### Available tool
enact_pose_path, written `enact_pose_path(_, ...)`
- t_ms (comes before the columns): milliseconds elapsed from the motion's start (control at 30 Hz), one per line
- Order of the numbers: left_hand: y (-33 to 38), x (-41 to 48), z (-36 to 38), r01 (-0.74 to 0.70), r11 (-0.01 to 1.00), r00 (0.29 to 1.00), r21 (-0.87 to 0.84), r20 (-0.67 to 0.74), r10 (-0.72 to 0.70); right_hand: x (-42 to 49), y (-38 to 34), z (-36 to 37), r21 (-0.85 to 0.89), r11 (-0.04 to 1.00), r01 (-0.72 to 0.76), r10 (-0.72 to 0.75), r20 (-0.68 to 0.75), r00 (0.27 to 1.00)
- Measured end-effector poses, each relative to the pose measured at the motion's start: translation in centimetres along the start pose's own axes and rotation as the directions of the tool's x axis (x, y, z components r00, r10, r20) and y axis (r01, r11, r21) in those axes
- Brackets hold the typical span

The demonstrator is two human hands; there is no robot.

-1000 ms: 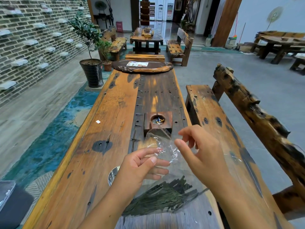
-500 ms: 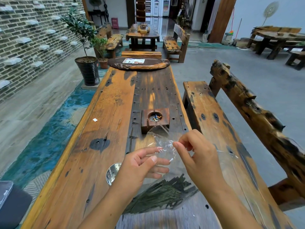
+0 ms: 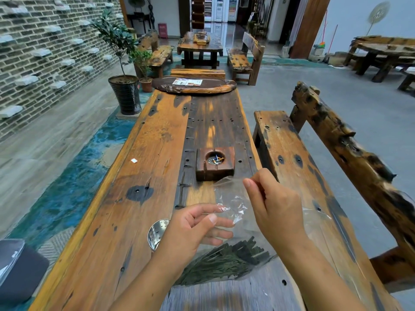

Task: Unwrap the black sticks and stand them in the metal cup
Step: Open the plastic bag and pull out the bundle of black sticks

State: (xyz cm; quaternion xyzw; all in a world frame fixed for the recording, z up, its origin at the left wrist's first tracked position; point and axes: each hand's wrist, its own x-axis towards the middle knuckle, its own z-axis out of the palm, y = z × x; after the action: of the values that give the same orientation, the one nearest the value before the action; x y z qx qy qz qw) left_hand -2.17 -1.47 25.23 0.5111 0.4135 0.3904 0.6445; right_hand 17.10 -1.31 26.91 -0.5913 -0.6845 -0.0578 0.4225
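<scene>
A bundle of black sticks (image 3: 226,262) lies in a clear plastic bag (image 3: 233,198) on the near end of the wooden table (image 3: 139,167). My left hand (image 3: 190,230) pinches the bag's crumpled open edge between thumb and fingers. My right hand (image 3: 274,205) pinches the far side of that edge, lifted a little higher. The metal cup (image 3: 156,232) stands just left of my left hand, partly hidden behind it; only its shiny inner wall shows.
A wooden block ashtray (image 3: 215,162) sits beyond the bag on the table's dark middle strip. A small white scrap (image 3: 134,160) lies on the left plank. A slab tray (image 3: 195,86) rests at the far end. A rough bench (image 3: 292,167) runs along the right.
My right hand has risen and drawn away from my left, spreading the bag's mouth wider. The left hand has stayed about where it was.
</scene>
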Motion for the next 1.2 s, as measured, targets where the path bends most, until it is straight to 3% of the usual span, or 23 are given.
enact_pose_path(367, 0.3, -0.1, -0.3, -0.016, 1.000, 1.000, -0.022, 0.005, 0.016, 3.4, 0.7, -1.1, 0.073, 0.997, 0.018, -0.031, 0.187, 0.982)
enact_pose_path(900, 0.3, -0.3, -0.2, -0.010, 0.999, 0.999, -0.044, 0.035, 0.012, 6.5, 0.7, -3.3, 0.231, 0.940, -0.251, 0.083, 0.559, 0.825)
enact_pose_path(1067, 0.2, -0.2, -0.4, -0.018, 0.999, 1.000, -0.042, 0.022, 0.019, 5.9, 0.8, -3.3, 0.463, 0.798, -0.386, 0.174, 0.436, 0.883)
enact_pose_path(1133, 0.2, -0.1, -0.4, -0.016, 0.999, 1.000, -0.036, 0.019, 0.017, 5.4, 1.1, -3.5, 0.455, 0.816, -0.356, 0.186, 0.377, 0.907)
enact_pose_path(1200, 0.2, -0.1, -0.5, -0.020, 0.999, 1.000, -0.044, 0.015, 0.021, 4.5, 1.5, -3.6, 0.357, 0.906, -0.228, 0.122, 0.296, 0.947)
